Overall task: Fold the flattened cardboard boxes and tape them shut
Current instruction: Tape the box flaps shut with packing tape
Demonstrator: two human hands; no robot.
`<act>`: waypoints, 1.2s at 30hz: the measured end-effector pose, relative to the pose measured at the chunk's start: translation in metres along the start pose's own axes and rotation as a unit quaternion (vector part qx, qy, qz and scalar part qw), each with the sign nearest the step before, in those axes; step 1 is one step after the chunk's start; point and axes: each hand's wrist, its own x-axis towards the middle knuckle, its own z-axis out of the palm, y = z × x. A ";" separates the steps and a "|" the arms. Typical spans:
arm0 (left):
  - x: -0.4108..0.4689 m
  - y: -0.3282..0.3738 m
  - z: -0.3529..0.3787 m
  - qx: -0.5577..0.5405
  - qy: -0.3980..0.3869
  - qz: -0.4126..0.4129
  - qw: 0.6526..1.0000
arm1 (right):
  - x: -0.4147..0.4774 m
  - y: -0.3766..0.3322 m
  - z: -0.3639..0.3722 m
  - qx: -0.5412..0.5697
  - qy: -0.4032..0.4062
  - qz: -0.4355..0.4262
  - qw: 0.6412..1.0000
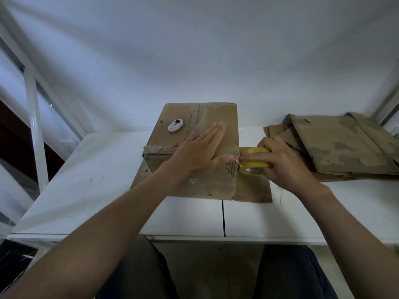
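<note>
A folded brown cardboard box [218, 117] stands in the middle of the white table [90, 190]. My left hand [198, 152] lies flat on its top, fingers straight, pressing down along the taped seam. Just off the box's right edge, my right hand [280, 162] grips a yellow roll of clear tape [254, 164]. A strip of tape runs from the roll onto the box under my left thumb. A small white cutter [176, 125] rests on the box top at the left.
A pile of flattened, worn cardboard boxes [345, 145] lies at the right on the table. A loose flap [253, 188] of cardboard sticks out below the tape roll. White shelf uprights [35, 126] stand at the left; a white wall is behind.
</note>
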 end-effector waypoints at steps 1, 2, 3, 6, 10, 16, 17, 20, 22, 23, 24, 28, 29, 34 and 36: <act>-0.003 -0.006 0.001 0.009 0.003 0.004 1.000 | 0.000 0.001 0.001 0.001 0.000 -0.005 1.000; -0.005 -0.010 0.002 0.015 0.003 0.009 1.000 | 0.001 0.002 0.003 0.001 -0.002 -0.009 1.000; -0.006 -0.015 0.003 0.019 0.000 0.011 1.000 | 0.001 0.003 0.005 0.002 -0.003 -0.009 1.000; -0.013 -0.032 -0.003 0.027 -0.010 -0.009 1.000 | 0.000 0.007 0.006 0.005 0.001 0.006 1.000; -0.041 -0.061 -0.013 0.039 -0.004 -0.015 0.999 | 0.000 0.007 0.008 0.009 -0.001 0.006 1.000; -0.065 -0.090 -0.010 -0.028 0.032 -0.033 0.999 | 0.002 0.009 0.014 0.010 0.006 0.006 1.000; -0.066 -0.093 -0.008 -0.053 0.049 -0.046 0.996 | 0.002 0.010 0.014 0.013 0.008 0.010 1.000; -0.072 -0.103 0.003 -0.207 0.114 -0.147 0.960 | 0.003 0.010 0.017 0.024 0.010 0.015 1.000; -0.074 -0.103 0.012 -0.325 0.169 -0.212 0.906 | 0.002 0.011 0.020 0.023 0.016 0.012 1.000; -0.073 -0.098 0.015 -0.370 0.201 -0.227 0.878 | 0.002 0.012 0.021 0.027 0.020 0.014 0.999; -0.072 -0.093 0.017 -0.408 0.234 -0.236 0.850 | 0.001 0.012 0.022 0.033 0.023 0.018 0.999; -0.069 -0.081 0.017 -0.476 0.310 -0.264 0.779 | -0.001 0.012 0.023 0.046 0.030 0.024 0.998; -0.069 -0.082 0.015 -0.474 0.302 -0.267 0.783 | -0.001 0.012 0.023 0.048 0.031 0.024 0.998; -0.070 -0.085 0.014 -0.656 0.257 -0.341 0.622 | -0.001 0.012 0.024 0.055 0.036 0.030 0.997; -0.071 -0.083 0.015 -0.630 0.231 -0.386 0.633 | -0.002 0.011 0.024 0.056 0.035 0.025 0.997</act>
